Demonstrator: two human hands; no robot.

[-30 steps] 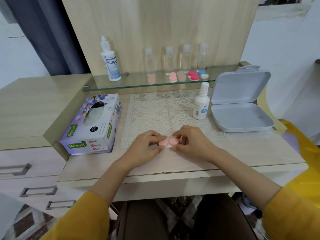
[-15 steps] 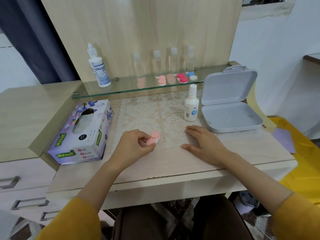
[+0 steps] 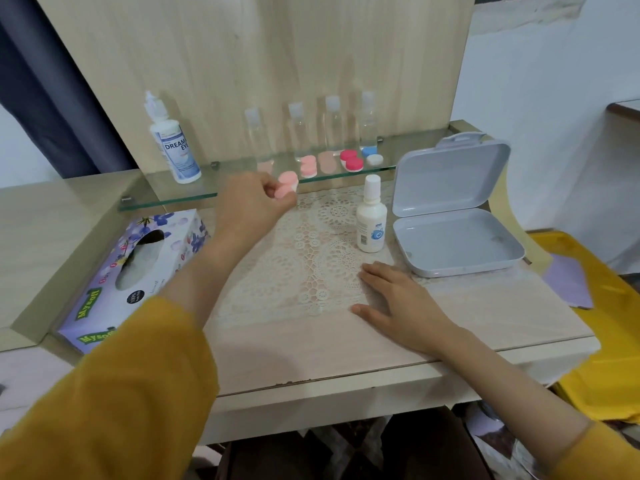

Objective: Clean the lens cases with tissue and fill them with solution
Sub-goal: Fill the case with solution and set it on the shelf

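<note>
On the left of the pale wooden desk point(image 3: 485, 323) sits the purple floral cardboard tissue box point(image 3: 138, 271), with the big white solution bottle point(image 3: 173, 143) up on the glass shelf point(image 3: 166, 192) behind it. The left hand point(image 3: 252, 202) pinches the pale pink two-cup plastic lens case point(image 3: 289, 183) by its near end, long axis pointing away, just short of the shelf edge. My guess is it's headed next to the other pink case point(image 3: 308, 166), so the left hand's way closer. The right hand point(image 3: 398, 299) lies spread flat on the lace mat point(image 3: 311, 258), well apart, holding nothing.
</note>
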